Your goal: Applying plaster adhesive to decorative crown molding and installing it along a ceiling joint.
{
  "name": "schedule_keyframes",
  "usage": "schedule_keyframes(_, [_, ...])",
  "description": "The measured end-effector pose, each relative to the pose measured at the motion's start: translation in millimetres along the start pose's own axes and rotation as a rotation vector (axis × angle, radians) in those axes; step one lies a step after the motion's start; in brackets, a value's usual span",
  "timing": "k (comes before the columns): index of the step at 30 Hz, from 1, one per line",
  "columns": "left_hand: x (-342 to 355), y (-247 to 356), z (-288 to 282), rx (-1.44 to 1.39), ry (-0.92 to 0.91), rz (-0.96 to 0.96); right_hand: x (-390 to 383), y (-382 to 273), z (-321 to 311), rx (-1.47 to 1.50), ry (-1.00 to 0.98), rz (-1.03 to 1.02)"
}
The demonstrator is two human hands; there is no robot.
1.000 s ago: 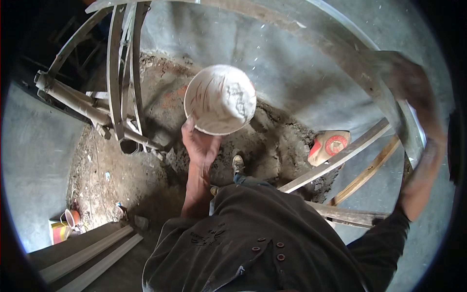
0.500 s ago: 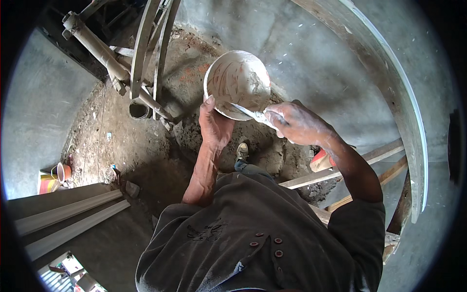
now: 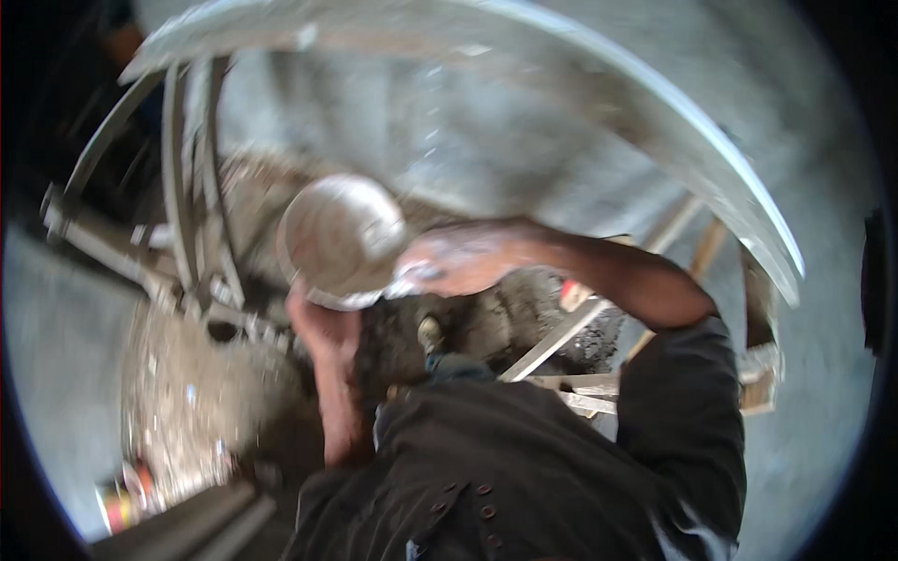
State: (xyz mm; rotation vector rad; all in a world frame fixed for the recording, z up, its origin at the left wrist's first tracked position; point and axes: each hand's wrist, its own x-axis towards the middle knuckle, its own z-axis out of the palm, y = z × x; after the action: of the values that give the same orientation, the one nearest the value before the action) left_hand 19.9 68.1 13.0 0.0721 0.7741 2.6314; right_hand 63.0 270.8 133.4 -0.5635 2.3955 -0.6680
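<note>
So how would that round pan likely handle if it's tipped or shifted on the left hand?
The pan looks like a rigid, shallow bowl, so it probably won't flex. It seems propped from below on the left hand, so it may tip easily. The right hand is at its rim, perhaps steadying it. The picture is blurred, so any contents or weight can't be judged.

I see a curved grey concrete wall [image 3: 524, 122], wooden planks [image 3: 552, 341], dirt ground [image 3: 178, 393], a small colourful can [image 3: 120, 505].
</note>
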Motion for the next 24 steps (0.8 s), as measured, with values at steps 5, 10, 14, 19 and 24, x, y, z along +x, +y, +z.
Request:
schedule_keyframes(5, [7, -7, -36, -0.178, -0.008, -0.057, -45, 1, 21, 1.061, 0.073, 0.030])
schedule_keyframes(10, [-1, -5, -15, -0.050, -0.058, -0.070, -143, -42, -47, 0.468, 0.494, 0.270])
schedule_keyframes(14, [-8, -12, -22, -0.001, -0.005, -0.085, -250, -36, -118, -0.586, 0.876, 0.143])
schedule_keyframes(19, [-5, -29, -31, 0.033, 0.030, -0.125, -310, -7, -180, -1.138, 0.751, 0.735])
schedule_keyframes(24, [-3, -42, -40, 0.043, 0.077, -0.148, -309, 27, -189, -1.400, 0.691, 0.733])
